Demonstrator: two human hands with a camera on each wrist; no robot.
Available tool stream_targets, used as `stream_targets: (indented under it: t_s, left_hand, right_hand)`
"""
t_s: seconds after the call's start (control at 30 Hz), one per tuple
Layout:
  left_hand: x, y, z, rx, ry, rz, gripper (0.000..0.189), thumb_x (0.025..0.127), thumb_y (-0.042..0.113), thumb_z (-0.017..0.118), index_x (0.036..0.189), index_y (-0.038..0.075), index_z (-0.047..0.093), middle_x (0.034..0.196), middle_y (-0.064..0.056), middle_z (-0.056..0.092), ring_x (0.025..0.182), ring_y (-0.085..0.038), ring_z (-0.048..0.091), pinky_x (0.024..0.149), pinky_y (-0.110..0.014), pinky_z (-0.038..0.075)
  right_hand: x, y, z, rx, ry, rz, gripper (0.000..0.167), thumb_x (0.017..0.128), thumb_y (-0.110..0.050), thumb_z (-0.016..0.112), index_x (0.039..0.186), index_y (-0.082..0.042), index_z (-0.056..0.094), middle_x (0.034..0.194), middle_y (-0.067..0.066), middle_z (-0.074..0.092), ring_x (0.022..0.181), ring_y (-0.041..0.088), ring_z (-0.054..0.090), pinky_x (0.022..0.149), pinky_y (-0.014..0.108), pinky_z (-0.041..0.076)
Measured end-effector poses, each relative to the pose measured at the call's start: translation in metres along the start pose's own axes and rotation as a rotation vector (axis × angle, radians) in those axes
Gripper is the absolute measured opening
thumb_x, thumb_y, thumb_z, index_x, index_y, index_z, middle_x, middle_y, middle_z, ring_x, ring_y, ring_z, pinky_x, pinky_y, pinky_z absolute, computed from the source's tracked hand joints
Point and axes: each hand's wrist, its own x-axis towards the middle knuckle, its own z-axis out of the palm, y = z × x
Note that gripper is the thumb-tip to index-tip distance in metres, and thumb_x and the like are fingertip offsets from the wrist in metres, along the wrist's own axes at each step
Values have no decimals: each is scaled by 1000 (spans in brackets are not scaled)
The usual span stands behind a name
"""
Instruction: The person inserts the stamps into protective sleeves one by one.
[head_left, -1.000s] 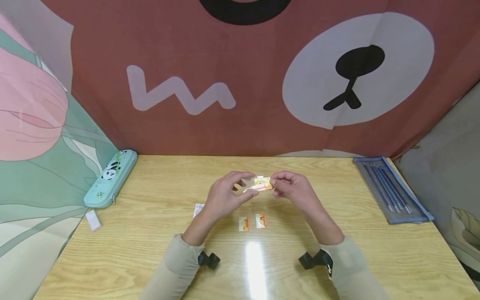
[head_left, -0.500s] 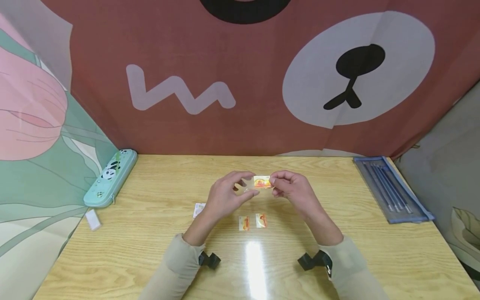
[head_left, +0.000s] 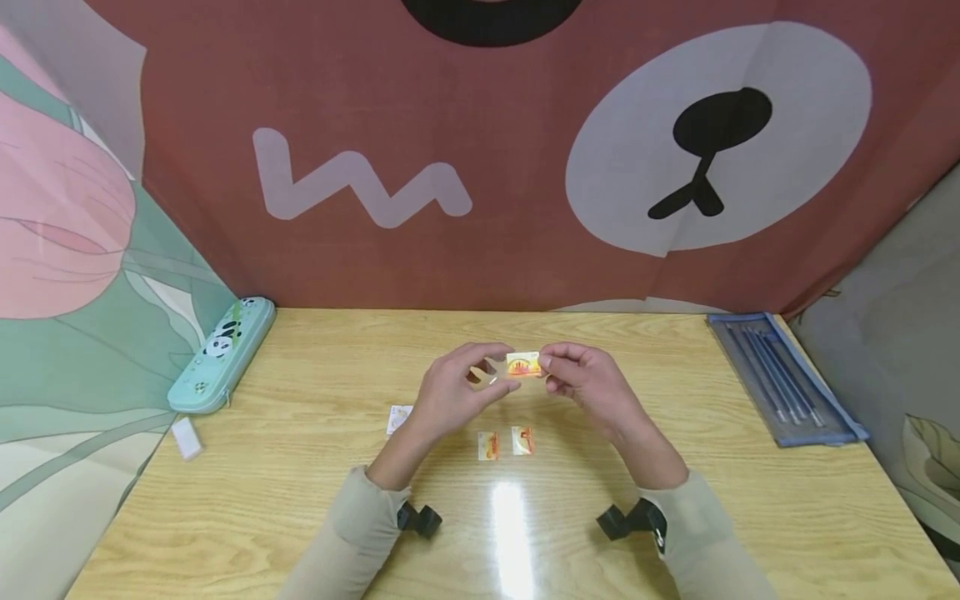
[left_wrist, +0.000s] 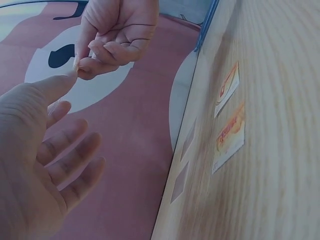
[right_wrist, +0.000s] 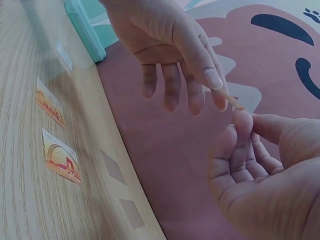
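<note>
A small orange and yellow postage stamp (head_left: 523, 364) is held up above the table between both hands, its printed face toward the head camera. My right hand (head_left: 592, 387) pinches its right end between thumb and forefinger. At the left end, my left hand (head_left: 457, 387) brackets the stamp, forefinger along the upper edge and thumb along the lower; its other fingers are spread in the left wrist view. A white glint shows between that thumb and forefinger. Below lie two similar stamps, one (head_left: 488, 447) left of the other (head_left: 522, 441), with perforated edges visible in the right wrist view.
A pale stamp-like piece (head_left: 397, 419) lies partly hidden by the left wrist. At far left are a teal panda pencil case (head_left: 222, 357) and a small white block (head_left: 187, 439). A blue mesh pouch (head_left: 786, 381) of pencils lies far right. Printed fabric rises behind the table.
The held stamp has tipped from a slanted, glaring angle to face the head camera more squarely. Both hands stay almost in place.
</note>
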Motion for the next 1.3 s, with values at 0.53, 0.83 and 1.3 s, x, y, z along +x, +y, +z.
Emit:
stream_targets:
  t_s: [0.53,0.83,1.3]
  left_hand:
    - [-1,3,4,22,-13,6,42,86,36,82,125,24,70,106,4,73,90,-14,69,69,-26,60]
    - [-1,4,4,28,-10,16,42,86,34,83,124,23,71,104,3,73,89,-16,69,69,-27,61]
    - [-1,6,1,3,-16,12,41,86,34,82,124,23,71,105,4,73,90,-17,70,69,-23,59]
  right_hand:
    - [0,-2,0,-38,-17,-1,32,101,-23,64,119,5,62,91,-2,63,71,9,58,71,21,56]
    - [-1,-2,1,-60,-30,-3,28,102,-22,63,116,2,63,90,-2,64,72,10,58,72,23,56]
    - [-1,-2,-7,-178,-77,-22,37,103,-29,62,117,5,69,92,-1,62,71,12,57,77,30,56]
